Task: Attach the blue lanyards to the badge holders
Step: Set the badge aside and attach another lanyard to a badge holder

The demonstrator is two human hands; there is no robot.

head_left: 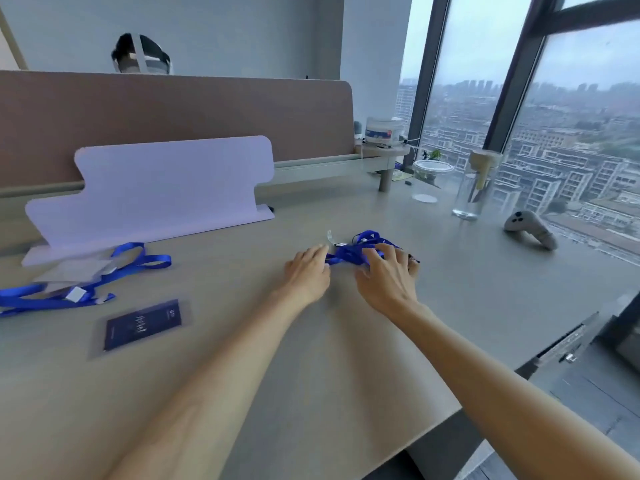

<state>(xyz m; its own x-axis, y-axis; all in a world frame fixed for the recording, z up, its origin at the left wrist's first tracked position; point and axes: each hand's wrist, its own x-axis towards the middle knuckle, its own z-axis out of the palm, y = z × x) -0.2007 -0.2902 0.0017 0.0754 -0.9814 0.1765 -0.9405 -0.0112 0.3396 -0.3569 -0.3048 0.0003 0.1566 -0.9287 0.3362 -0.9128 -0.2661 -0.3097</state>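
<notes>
Basically it all comes down to how the lanyard (349, 252) is laid out against the two hands. It's bunched on the desk (346, 341) right at the fingertips and a touch beyond them, and its rough long axis runs left to right, bridging the left hand (307, 273) and the right hand (389, 277). The right hand is spread over the fatter part of the bundle, fingers splayed and a bit bent, tips set down on the strap, so it reads as pressed or felt rather than grabbed. The left hand's fingers are bent and kept together, with the tips at the strap's left end. Whether anything is actually pinched there can't be told, since the tips are hidden by the knuckles. A small pale tab (330, 239) sticks up just behind those left fingertips. It's probably the clip end, though it's too small to be sure. If so, the left hand is the nearer one for it, and the clip would have to be teased out toward the left. The holder (142, 323) with the dark card is lying flat well off to the left, so it's also closer to the left hand. Past it, a pile (131, 263) of more blue straps and clear sleeves is parked by the desk's left edge.
</notes>
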